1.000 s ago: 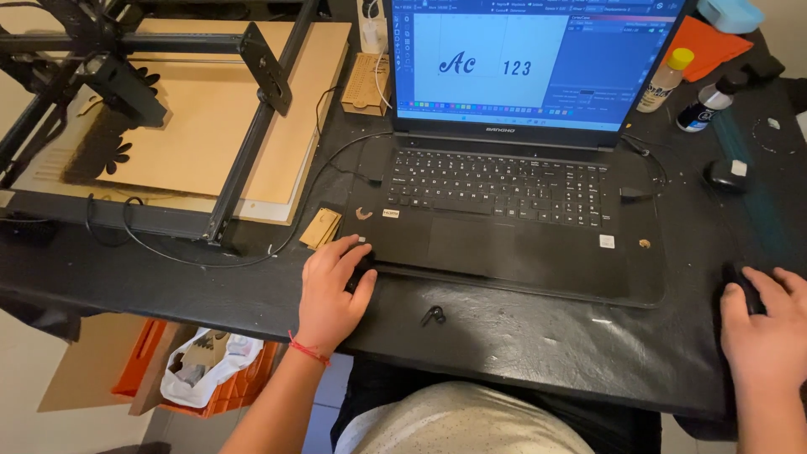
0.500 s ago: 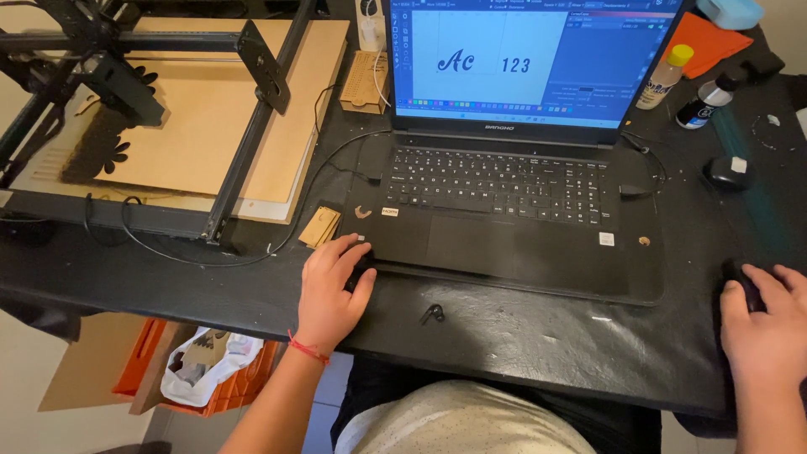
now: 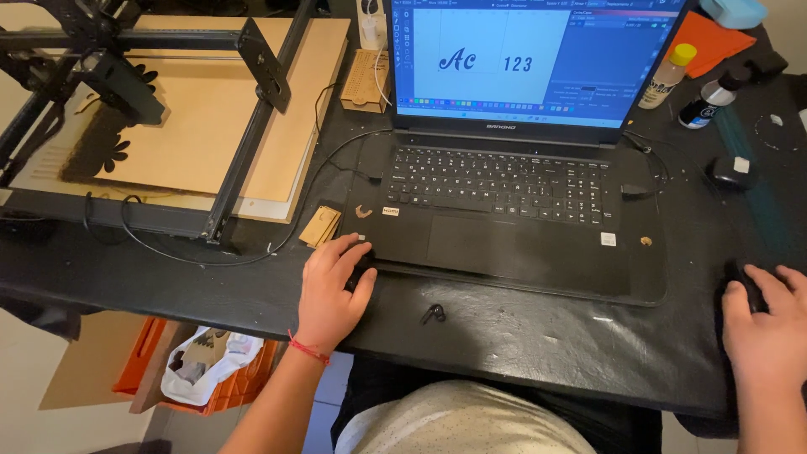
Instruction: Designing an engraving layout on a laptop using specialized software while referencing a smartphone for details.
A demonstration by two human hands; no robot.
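My left hand (image 3: 332,290), with a red thread bracelet at the wrist, lies palm down on the black table (image 3: 521,345). Its fingers touch the front left corner of the open black laptop (image 3: 504,189) and hold nothing. My right hand (image 3: 769,328) lies over a black mouse (image 3: 743,282) at the table's right edge. The laptop screen shows a blue design program with a few dark characters on a pale canvas. A small flat wooden piece (image 3: 320,225) lies just beyond my left fingers.
A black-framed engraving machine (image 3: 252,126) stands over a wooden board (image 3: 210,118) with flower cut-outs at the left. A black earbud (image 3: 433,314) lies in front of the laptop. Two bottles (image 3: 667,76) stand at the back right. An orange crate (image 3: 244,382) sits under the table.
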